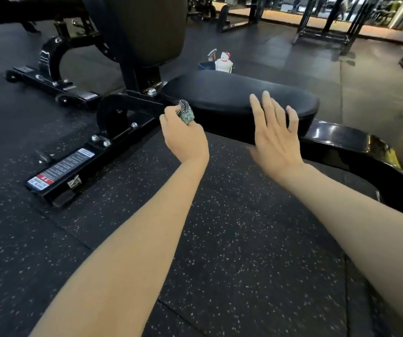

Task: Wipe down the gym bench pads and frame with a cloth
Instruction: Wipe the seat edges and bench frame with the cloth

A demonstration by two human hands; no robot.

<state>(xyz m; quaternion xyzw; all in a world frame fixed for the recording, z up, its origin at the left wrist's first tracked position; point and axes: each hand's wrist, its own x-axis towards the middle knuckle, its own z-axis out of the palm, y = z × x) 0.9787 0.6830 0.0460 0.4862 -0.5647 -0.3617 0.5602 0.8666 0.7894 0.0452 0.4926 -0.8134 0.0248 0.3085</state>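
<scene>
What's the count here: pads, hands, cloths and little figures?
Pads: 2, seat pad and back pad
Hands: 2, left hand and right hand
Cloths: 1, cloth
Figures: 1, white figure
Total: 6

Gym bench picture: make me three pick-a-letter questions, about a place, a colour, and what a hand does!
1. Where does the right hand rest? A) on the black padded seat B) on the speckled floor C) on the upright backrest
2. What colour is the bunched-up speckled cloth? A) red B) teal C) yellow
3. What is the left hand doing? A) lying flat B) pointing C) gripping the cloth
Answers: 1A, it lies flat on the seat's edge; 2B, teal fabric pokes out of the fist; 3C, it curls round the cloth.
</scene>
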